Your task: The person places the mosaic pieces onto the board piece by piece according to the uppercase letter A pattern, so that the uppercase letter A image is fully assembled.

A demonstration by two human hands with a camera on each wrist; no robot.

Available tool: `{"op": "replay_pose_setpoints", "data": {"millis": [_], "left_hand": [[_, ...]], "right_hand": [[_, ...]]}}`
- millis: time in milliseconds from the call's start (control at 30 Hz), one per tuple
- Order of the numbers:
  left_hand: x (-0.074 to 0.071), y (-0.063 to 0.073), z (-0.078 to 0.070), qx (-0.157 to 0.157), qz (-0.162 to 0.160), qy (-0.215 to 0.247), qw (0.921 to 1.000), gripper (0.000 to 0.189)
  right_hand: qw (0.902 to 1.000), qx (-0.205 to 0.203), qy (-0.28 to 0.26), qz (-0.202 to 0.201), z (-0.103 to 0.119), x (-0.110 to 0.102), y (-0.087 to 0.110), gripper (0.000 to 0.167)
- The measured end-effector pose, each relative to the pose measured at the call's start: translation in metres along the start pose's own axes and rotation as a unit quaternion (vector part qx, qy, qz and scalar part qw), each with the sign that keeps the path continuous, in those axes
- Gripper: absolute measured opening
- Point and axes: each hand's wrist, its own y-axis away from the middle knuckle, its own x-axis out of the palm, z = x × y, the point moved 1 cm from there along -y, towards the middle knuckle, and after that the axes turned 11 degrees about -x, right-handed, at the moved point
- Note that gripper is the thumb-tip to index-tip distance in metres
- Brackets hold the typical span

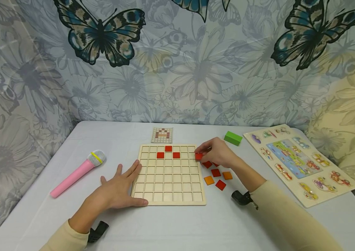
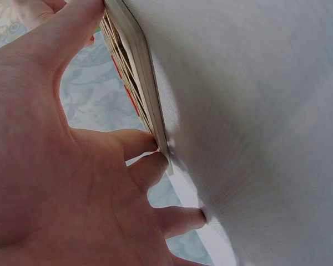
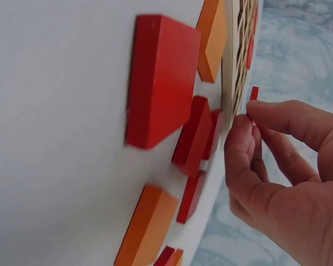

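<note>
A wooden grid board lies on the table, with a red tile in its top row and two more in the row below. My left hand rests at the board's left side, fingers spread and thumb at the front edge. In the left wrist view, fingertips touch the board's rim. My right hand pinches a red square tile over the board's upper right edge; the right wrist view shows this tile between thumb and fingers. Beneath that hand lie loose red tiles and orange tiles.
A small printed pattern card lies behind the board. On the left is a pink toy microphone. A green block sits beyond my right hand, and a wooden picture puzzle board lies at the right. A patterned cloth hangs behind the table.
</note>
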Motion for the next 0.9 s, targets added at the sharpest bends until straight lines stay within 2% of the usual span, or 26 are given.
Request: {"op": "replay_pose_setpoints", "data": {"millis": [433,667,900], "left_hand": [[0.000,0.000,0.000,0.001,-0.001,-0.001,1.0000,0.126],[0.000,0.000,0.000,0.002,-0.002,0.000,1.0000,0.126],[0.000,0.000,0.001,0.001,0.001,0.000,1.0000,0.126]], "right_hand": [[0.9997,-0.006,-0.013,0.020,0.010,0.015,-0.005,0.030],[0.9994,-0.023,0.002,0.025,0.017,0.018,-0.008,0.029],[0.9993,-0.016,0.015,0.031,0.022,0.024,-0.013,0.029]]}}
